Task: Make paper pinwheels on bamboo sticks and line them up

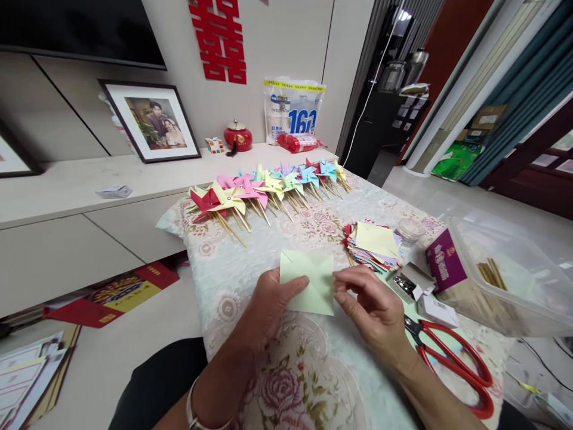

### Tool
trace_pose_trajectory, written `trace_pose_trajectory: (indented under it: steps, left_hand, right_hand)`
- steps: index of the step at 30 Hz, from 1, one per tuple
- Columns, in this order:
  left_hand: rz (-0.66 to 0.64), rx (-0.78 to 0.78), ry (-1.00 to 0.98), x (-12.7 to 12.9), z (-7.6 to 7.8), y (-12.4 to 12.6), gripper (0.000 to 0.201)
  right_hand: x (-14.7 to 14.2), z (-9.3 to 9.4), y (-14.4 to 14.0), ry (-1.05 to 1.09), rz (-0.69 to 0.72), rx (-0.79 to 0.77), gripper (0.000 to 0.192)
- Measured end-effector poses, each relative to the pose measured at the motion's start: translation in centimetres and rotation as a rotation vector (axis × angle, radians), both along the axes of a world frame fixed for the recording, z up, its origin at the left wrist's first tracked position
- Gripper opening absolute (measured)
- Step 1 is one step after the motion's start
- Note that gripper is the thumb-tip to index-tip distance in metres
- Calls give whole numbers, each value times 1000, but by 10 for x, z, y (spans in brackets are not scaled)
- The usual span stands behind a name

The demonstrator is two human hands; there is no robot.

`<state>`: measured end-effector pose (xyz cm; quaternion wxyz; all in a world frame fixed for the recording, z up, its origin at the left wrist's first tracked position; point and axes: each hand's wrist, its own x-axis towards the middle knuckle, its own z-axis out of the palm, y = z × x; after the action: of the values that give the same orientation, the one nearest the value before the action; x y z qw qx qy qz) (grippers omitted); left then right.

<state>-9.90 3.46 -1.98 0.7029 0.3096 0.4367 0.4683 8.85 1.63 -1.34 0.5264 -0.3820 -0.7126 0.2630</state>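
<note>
A pale green paper square (320,272), with what look like cut or crease lines running in from its corners, is held above the flowered tablecloth (295,352). My left hand (275,301) grips its left side, thumb on top and fingers underneath. At the right edge of the paper is my right hand (371,304), its thumb and forefinger pinched together there; whether it holds the paper's edge or something small is hard to make out. Red-handled scissors (452,358) lie by my right forearm. A stack of coloured paper squares (376,242) sits beyond my right hand.
Several finished paper pinwheels (248,191) on sticks line the far table edge. To the right are an open small box of metal fasteners (409,280), a white box (436,310), a round clear container (409,230) and a clear plastic bin (514,269) holding sticks.
</note>
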Motion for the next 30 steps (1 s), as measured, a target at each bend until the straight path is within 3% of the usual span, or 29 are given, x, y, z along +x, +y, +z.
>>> trace_pose_trajectory:
  steps: [3, 17, 21, 30]
  left_hand:
    - [-20, 12, -19, -3, -1, 0, 39]
    - [0, 21, -12, -4, -5, 2, 38]
    - [-4, 47, -12, -1, -4, 1, 37]
    - [-46, 67, 146, 3, 8, -3, 28]
  right_hand:
    - [0, 1, 3, -156, 77, 48, 26]
    - [3, -4, 2, -491, 87, 113, 30]
    - [3, 0, -1, -513, 103, 129, 26]
    - [0, -3, 0, -450, 101, -33, 18]
